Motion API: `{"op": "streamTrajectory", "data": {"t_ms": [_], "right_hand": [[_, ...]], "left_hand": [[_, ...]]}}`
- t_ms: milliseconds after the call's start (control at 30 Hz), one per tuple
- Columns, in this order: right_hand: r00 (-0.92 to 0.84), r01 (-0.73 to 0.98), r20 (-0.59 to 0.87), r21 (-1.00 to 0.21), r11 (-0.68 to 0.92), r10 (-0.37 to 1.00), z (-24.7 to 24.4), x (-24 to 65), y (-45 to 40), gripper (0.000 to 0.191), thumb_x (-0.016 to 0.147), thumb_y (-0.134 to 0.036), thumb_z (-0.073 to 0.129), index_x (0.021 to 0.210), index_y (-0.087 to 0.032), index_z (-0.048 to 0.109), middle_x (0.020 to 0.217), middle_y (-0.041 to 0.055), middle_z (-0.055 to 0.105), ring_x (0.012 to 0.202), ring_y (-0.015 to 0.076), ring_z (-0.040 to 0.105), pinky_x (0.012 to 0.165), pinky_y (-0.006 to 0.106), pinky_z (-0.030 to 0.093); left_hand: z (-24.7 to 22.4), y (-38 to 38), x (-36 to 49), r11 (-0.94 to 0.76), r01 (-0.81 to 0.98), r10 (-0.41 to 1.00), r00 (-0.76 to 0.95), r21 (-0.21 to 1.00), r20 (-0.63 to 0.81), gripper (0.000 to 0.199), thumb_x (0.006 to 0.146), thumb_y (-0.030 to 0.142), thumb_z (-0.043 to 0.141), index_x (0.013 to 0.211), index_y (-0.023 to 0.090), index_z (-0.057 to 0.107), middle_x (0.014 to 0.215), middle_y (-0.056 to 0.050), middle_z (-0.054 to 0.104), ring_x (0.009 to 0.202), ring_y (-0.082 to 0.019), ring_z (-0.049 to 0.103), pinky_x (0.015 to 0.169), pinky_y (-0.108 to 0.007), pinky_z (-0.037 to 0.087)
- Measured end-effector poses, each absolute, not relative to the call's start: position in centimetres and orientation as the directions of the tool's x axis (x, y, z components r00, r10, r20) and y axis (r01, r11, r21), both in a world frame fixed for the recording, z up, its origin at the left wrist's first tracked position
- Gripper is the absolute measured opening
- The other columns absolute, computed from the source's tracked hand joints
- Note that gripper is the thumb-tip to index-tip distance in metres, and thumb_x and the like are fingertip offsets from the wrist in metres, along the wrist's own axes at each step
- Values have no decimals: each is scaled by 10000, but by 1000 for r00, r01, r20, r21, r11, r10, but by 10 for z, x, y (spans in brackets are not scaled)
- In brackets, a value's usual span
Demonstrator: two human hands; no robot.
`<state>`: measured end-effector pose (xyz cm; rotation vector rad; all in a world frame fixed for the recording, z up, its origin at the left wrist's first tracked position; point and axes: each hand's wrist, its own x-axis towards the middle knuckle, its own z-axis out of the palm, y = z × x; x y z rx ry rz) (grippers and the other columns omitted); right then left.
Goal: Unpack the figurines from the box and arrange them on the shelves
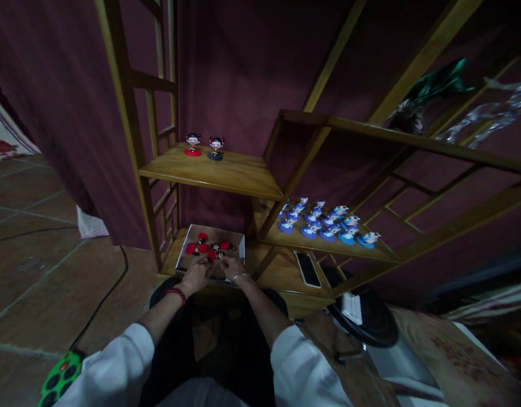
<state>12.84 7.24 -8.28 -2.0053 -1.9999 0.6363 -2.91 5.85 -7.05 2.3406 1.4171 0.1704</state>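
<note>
Both my hands reach into an open shallow box (210,243) on the low wooden shelf. My left hand (195,276), with a red bead bracelet, and my right hand (232,268), with a silver bracelet, nearly meet at its front edge. Their fingertips are at a small figurine dressed in red and black (216,251), but I cannot tell whether either hand holds it. Another red-clad figurine (198,245) lies in the box. Two finished-looking figurines (204,146) stand on the shelf above, and rows of blue-based figurines (328,226) stand on the shelf to the right.
A black smartphone (308,269) lies on the wood right of the box. The wooden shelf frame (135,130) rises around my hands, before a maroon curtain (230,73). A dark round object (364,319) sits at lower right. Tiled floor (39,282) with a black cable lies left.
</note>
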Motion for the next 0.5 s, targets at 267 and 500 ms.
{"op": "streamTrajectory", "data": {"t_ms": [267, 500], "right_hand": [[113, 902, -195, -391, -182, 974, -110, 142, 93, 393, 759, -116, 473, 1130, -206, 569, 1064, 84, 648, 994, 193, 596, 852, 242, 432], [113, 899, -56, -420, -126, 992, -125, 152, 117, 414, 731, -63, 456, 1109, -175, 582, 995, 94, 647, 999, 203, 561, 958, 288, 345]], "left_hand": [[-100, 75, -29, -316, 831, 891, 426, 458, -158, 340, 816, 165, 377, 1077, 196, 593, 1077, -103, 635, 1013, -203, 584, 888, -299, 433], [-124, 99, -24, -176, 787, 923, 341, 592, -178, 273, 802, 174, 429, 964, 165, 649, 1078, -90, 635, 1019, -179, 578, 899, -262, 427]]}}
